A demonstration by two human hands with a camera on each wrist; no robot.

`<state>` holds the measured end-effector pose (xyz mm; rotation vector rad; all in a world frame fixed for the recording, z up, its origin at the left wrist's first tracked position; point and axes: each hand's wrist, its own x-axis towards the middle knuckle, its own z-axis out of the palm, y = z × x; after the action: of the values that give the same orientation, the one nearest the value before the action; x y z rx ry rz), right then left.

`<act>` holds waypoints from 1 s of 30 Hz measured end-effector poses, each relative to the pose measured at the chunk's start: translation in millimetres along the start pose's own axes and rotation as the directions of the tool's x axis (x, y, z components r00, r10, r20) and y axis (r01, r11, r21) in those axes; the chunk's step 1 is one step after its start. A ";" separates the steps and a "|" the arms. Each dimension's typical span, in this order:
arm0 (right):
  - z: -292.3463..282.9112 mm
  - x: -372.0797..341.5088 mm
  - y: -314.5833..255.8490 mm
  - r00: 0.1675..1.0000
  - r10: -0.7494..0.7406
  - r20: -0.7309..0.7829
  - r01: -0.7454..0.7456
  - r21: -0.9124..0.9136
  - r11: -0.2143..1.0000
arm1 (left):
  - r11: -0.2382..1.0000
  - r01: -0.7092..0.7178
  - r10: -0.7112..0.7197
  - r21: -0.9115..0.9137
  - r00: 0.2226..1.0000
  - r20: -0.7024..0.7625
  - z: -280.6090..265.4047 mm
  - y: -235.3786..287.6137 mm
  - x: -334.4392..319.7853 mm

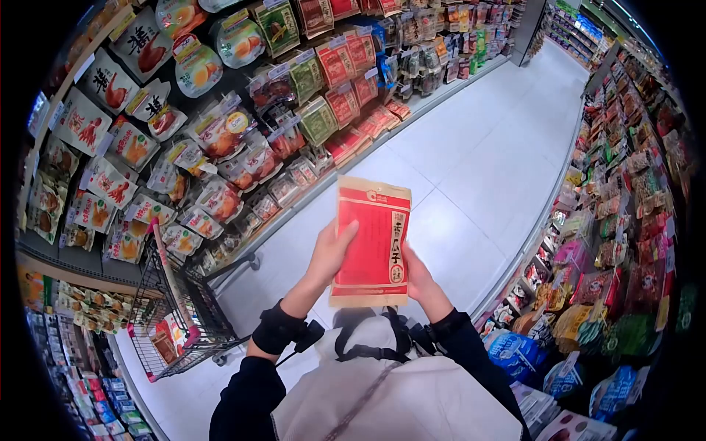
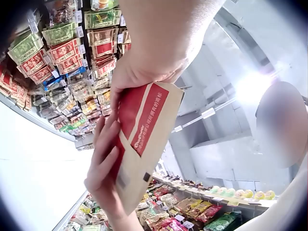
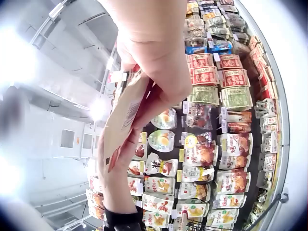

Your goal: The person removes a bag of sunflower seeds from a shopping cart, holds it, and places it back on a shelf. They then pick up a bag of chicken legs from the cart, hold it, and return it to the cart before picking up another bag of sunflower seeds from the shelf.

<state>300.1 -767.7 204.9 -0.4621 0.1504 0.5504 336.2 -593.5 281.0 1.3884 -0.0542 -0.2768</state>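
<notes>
A red and tan paper packet (image 1: 371, 246) with dark printed characters is held upright in front of the chest, its printed face toward the head camera. The left hand (image 1: 332, 252) grips its left edge, thumb over the front. On the opposite edge is the right hand (image 1: 419, 273), its fingers mostly hidden behind the packet. From the left wrist view, the packet's side (image 2: 149, 125) shows between the two hands, with fingers (image 2: 103, 154) of the right hand against its back. The right wrist view shows the packet (image 3: 125, 110) edge-on, with both hands around it.
Shelves of hanging snack packs (image 1: 220, 128) line the left side. A black wire shopping cart (image 1: 173, 309) with a few packs in it stands at the lower left. More bagged goods (image 1: 625, 242) fill the curved shelf on the right, and a white tiled floor (image 1: 471, 162) runs between.
</notes>
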 end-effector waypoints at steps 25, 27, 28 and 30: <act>16.1 173.3 -244.1 0.995 -0.075 -0.060 0.016 -0.664 0.748 | 0.985 0.013 -0.023 -0.174 0.998 -0.053 15.5 18.4 270.8; 9.1 194.4 -255.8 0.995 -0.096 -0.041 0.043 -0.675 0.737 | 0.995 0.002 -0.004 -0.099 1.000 -0.015 14.8 29.7 291.0; 6.4 202.8 -259.2 0.994 -0.094 -0.047 0.039 -0.666 0.745 | 0.995 0.018 -0.018 -0.096 1.000 -0.006 14.2 33.7 298.6; 4.1 214.1 -267.9 0.995 -0.081 -0.054 0.026 -0.654 0.756 | 0.997 0.041 -0.042 -0.070 0.999 -0.008 14.1 34.6 311.8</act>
<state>624.3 -867.1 255.5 -1.1778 0.0115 0.5192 640.3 -671.9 278.7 1.3225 -0.0080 -0.3041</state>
